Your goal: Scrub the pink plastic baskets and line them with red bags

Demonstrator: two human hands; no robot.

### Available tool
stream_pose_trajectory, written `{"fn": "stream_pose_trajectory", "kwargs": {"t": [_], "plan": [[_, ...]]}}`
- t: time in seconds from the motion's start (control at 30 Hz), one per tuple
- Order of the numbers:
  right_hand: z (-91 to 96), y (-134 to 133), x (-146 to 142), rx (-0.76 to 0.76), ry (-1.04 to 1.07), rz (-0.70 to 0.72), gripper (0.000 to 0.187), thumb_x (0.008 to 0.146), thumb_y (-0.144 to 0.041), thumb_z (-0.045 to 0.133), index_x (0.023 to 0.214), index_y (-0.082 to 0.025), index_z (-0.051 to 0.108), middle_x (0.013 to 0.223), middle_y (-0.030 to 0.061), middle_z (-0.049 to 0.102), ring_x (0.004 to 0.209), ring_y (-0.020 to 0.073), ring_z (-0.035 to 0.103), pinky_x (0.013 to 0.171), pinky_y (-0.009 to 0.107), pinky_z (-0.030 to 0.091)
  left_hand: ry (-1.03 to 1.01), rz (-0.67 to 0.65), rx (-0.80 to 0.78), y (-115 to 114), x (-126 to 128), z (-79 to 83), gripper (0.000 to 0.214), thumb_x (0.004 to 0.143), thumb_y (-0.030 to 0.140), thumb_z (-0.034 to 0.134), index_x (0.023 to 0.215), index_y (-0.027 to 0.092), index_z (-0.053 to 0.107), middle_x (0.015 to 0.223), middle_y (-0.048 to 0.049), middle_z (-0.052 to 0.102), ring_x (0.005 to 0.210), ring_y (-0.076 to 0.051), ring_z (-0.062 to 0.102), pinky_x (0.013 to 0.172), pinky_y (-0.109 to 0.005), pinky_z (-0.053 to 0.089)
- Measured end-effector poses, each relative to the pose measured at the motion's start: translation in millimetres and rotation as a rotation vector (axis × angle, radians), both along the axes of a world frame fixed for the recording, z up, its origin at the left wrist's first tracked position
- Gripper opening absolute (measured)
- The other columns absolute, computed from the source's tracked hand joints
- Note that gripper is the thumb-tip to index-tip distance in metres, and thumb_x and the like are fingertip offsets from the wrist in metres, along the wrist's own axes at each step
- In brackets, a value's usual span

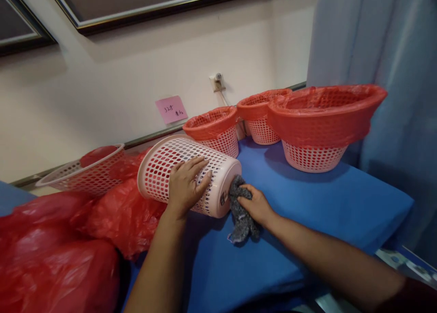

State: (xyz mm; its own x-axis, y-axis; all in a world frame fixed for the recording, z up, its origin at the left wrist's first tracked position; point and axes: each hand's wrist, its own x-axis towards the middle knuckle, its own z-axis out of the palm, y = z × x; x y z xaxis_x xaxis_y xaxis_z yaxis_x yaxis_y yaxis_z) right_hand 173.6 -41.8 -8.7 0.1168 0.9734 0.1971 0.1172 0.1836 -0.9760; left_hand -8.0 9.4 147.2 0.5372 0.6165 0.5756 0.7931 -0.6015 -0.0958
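- The pale pink perforated basket (223, 181) lies tipped on its side over the blue-covered surface (239, 272); whether it rests fully on the cloth cover is hard to tell, as its underside is in shadow.
- It looks like thin moulded plastic: light, fairly stiff, a little springy in the pierced wall, and smooth enough to roll or slide if pushed. Cracking seems a small risk.
- The firmest holds are probably the thick rim or the solid band by the base; a flat palm on top would steady the wall.
- The basket's long axis runs across the view, dipping slightly rightward: mouth to the left, base to the right.
- On the basket's upper side, the left hand (186, 183) is spread flat, its grip not closed around anything.
- At the basket's base, the right hand (256, 203) has its grip closed on a bunched grey cloth (241, 212), soft and limp, which touches the base.
- Beyond the basket's mouth lie crumpled red plastic bags (61, 258).
- Behind the basket and past its base stand three red-lined baskets (324, 126), upright.
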Motion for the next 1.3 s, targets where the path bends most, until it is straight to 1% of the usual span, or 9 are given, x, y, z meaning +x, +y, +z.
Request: {"fn": "stream_pose_trajectory", "kwargs": {"t": [0.17,0.33,0.53,0.67,0.8,0.87,0.97,1.1,1.3], "plan": [[8.4,-1,11,0.203,-0.137,-0.039,0.038,0.079,-0.021,0.062,0.116,-0.024,0.068,0.115,0.0052,0.068,0.111,0.0208,0.064,0.103,0.036,0.049,-0.006,-0.015,-0.006,-1,0,-0.3,0.038,0.096,0.043,0.051,0.122,0.022,0.071,0.129,-0.0098,0.073,0.124,-0.03,0.064,0.107,-0.051,0.039],[2.4,4,17,0.038,-0.294,-0.025,0.029,0.071,-0.015,0.065,0.097,-0.025,0.074,0.096,0.0014,0.072,0.09,0.0208,0.067,0.091,0.035,0.053,-0.005,-0.008,-0.015,-1,-1,1.6,0.038,0.096,0.043,0.051,0.121,0.023,0.071,0.13,-0.0096,0.073,0.123,-0.03,0.065,0.107,-0.051,0.04],[12.6,21,25,0.196,-0.162,-0.24,0.047,0.088,-0.027,0.055,0.135,-0.023,0.056,0.124,0.0081,0.063,0.115,0.0231,0.06,0.104,0.041,0.048,0.085,-0.069,-0.054,-4,5,1.1,0.039,0.1,0.035,0.046,0.133,0.024,0.064,0.141,-0.0102,0.065,0.135,-0.029,0.057,0.113,-0.053,0.033],[22.5,-7,23,0.498,-0.276,-0.048,0.042,0.083,-0.02,0.059,0.124,-0.027,0.064,0.111,0.0064,0.058,0.101,0.0213,0.061,0.093,0.035,0.052,0.113,-0.211,-0.134,-14,14,-3.9,0.041,0.101,0.024,0.039,0.135,0.027,0.062,0.143,-0.006,0.065,0.139,-0.023,0.053,0.118,-0.049,0.03],[18.0,-29,20,0.442,-0.617,0.242,0.038,0.078,-0.015,0.059,0.113,-0.027,0.07,0.105,0.0041,0.055,0.082,0.017,0.058,0.076,0.03,0.051,0.074,-0.239,-0.142,-21,21,-2.7,0.038,0.096,0.031,0.052,0.132,0.024,0.064,0.139,-0.0069,0.068,0.135,-0.025,0.058,0.117,-0.047,0.032],[10.5,-23,20,0.317,-0.605,0.18,0.034,0.076,-0.015,0.061,0.106,-0.026,0.07,0.105,0.0037,0.058,0.083,0.0172,0.059,0.08,0.031,0.051,0.069,-0.246,-0.156,-22,23,0.1,0.039,0.093,0.032,0.056,0.131,0.023,0.065,0.137,-0.0076,0.069,0.132,-0.025,0.06,0.115,-0.047,0.036],[0.2,4,24,0.14,-0.38,-0.102,0.034,0.077,-0.016,0.06,0.109,-0.024,0.068,0.104,0.0048,0.063,0.092,0.0202,0.064,0.089,0.035,0.051,0.059,-0.246,-0.182,-21,24,3.7,0.039,0.091,0.03,0.058,0.129,0.024,0.066,0.136,-0.0075,0.07,0.129,-0.026,0.062,0.112,-0.047,0.039],[2.9,27,35,0.136,-0.249,-0.314,0.044,0.089,-0.024,0.05,0.132,-0.021,0.056,0.119,0.0101,0.063,0.111,0.0247,0.062,0.1,0.043,0.05,0.04,-0.244,-0.187,-20,24,4.0,0.039,0.09,0.03,0.059,0.128,0.026,0.068,0.135,-0.0071,0.071,0.127,-0.026,0.063,0.111,-0.048,0.04],[15.8,11,21,0.485,-0.301,-0.133,0.05,0.093,-0.027,0.054,0.142,-0.027,0.052,0.131,0.0111,0.054,0.124,0.0248,0.057,0.11,0.043,0.046,0.023,-0.264,-0.181,-14,22,0.6,0.041,0.089,0.029,0.059,0.128,0.027,0.067,0.133,-0.0064,0.071,0.128,-0.027,0.063,0.112,-0.048,0.039]]}}
